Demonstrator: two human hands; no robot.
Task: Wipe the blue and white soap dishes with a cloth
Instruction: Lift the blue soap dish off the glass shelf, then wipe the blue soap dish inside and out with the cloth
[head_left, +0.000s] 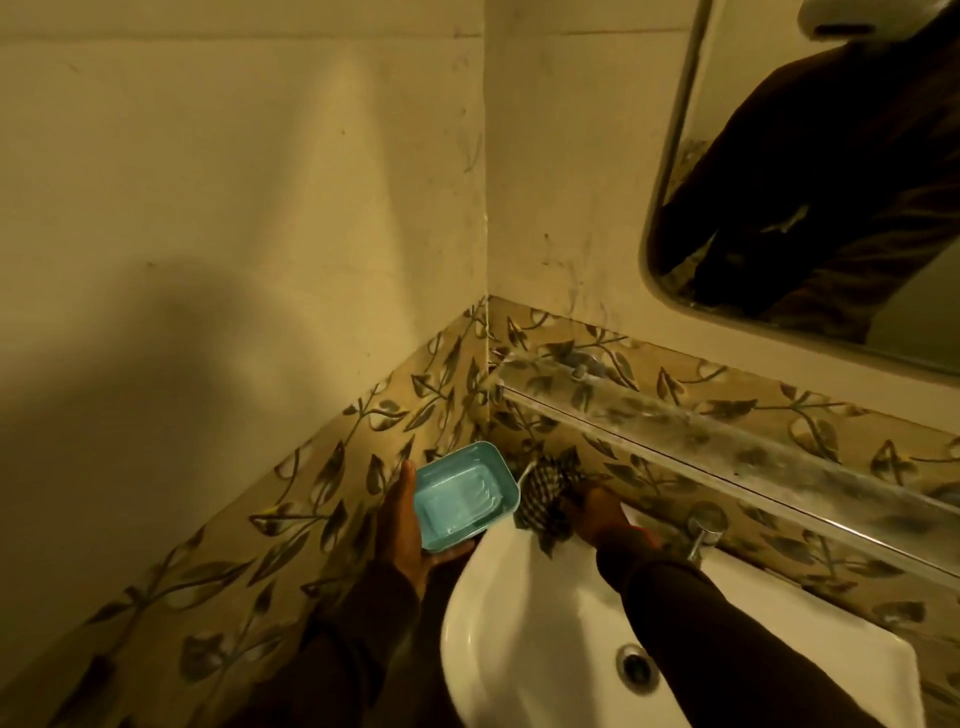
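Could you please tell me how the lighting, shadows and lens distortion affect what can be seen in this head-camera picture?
Head view: dim yellowish light; a broad shadow darkens the left wall; wide-angle bending curves the mirror and glass shelf; the blue soap dish in the left hand reads clearly, while the checked cloth and right hand are murky.

- soap dish (460, 498): pale blue, plain.
- cloth (545, 493): dark-and-white check.
- sink (524, 618): glossy white, with a silver drain ring (635, 669).
- tap (704, 527): silver metal.
- tile border (322, 499): tan with grey-green leaf and vine pattern.
- upper wall (234, 182): plain cream.
- sleeves (691, 618): dark brown.
- mirror frame (670, 171): white.
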